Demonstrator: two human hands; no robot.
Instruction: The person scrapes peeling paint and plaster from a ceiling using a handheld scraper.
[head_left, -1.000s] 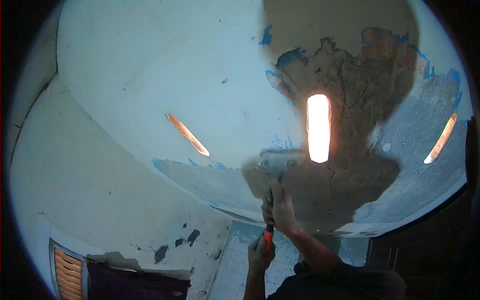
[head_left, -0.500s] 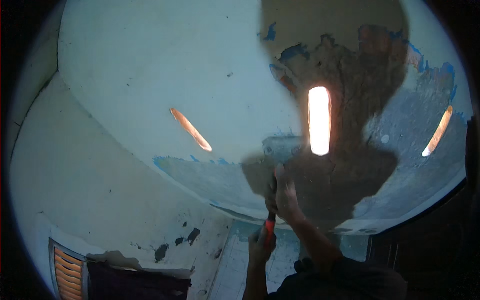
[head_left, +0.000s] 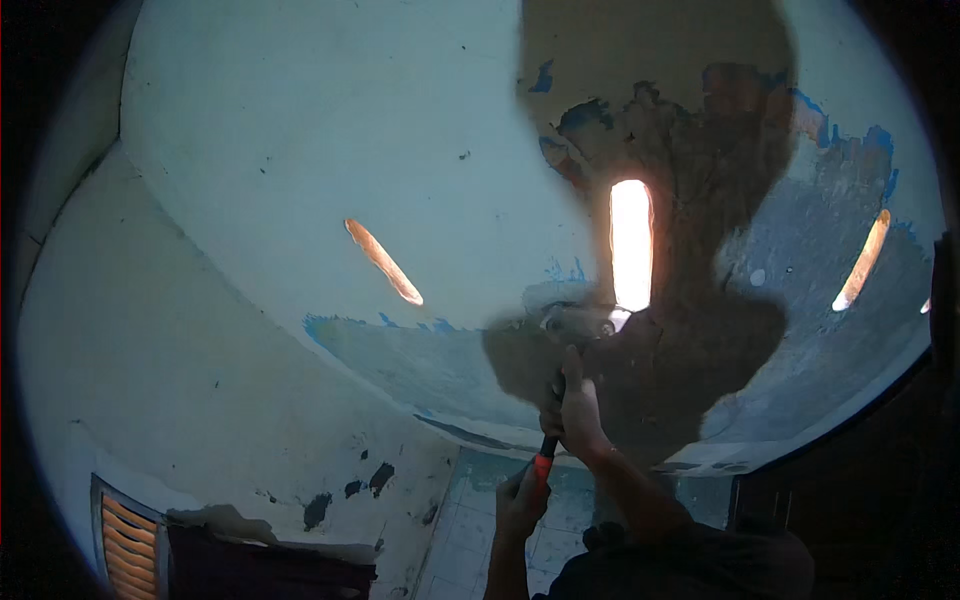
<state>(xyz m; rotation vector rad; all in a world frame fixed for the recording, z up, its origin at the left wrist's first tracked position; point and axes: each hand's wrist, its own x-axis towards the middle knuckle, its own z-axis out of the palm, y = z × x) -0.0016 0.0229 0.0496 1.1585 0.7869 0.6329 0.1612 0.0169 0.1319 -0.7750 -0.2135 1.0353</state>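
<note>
My left hand (head_left: 520,499) is wrapped round the lower, red-and-black end of a long-handled scraper (head_left: 543,467). Higher up the same handle, my right hand (head_left: 580,415) grips it with the fingers pointing up toward the head. The scraper's wide grey head (head_left: 582,322) lies against or close to the wall, just below a bright slot; whether its edge touches cannot be told. Around the head, bare grey plaster (head_left: 670,360) meets pale paint (head_left: 450,180), with ragged blue flakes along the border. Dark shade covers much of this patch.
Narrow lit slots (head_left: 632,245) pierce the wall. A louvred window (head_left: 130,545) and a dark cloth or panel (head_left: 265,565) are at the lower left. Dark furniture (head_left: 850,500) stands at the lower right, and a tiled floor (head_left: 470,530) shows below.
The scraper's head has shifted down and slightly right, and my right hand has come down with it. Both hands keep hold of the handle.
</note>
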